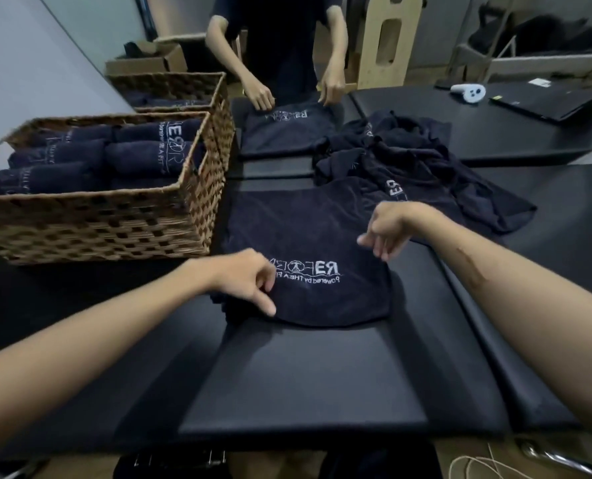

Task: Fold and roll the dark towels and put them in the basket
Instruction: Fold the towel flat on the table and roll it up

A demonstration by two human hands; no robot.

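One head-worn wide view looks forward and down, seemingly close over the table [322, 375].

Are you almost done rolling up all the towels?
Partly. The near basket already holds rolled towels. Left hand and right hand are on a flat towel, not yet rolled. A heap of unfolded towels is left.
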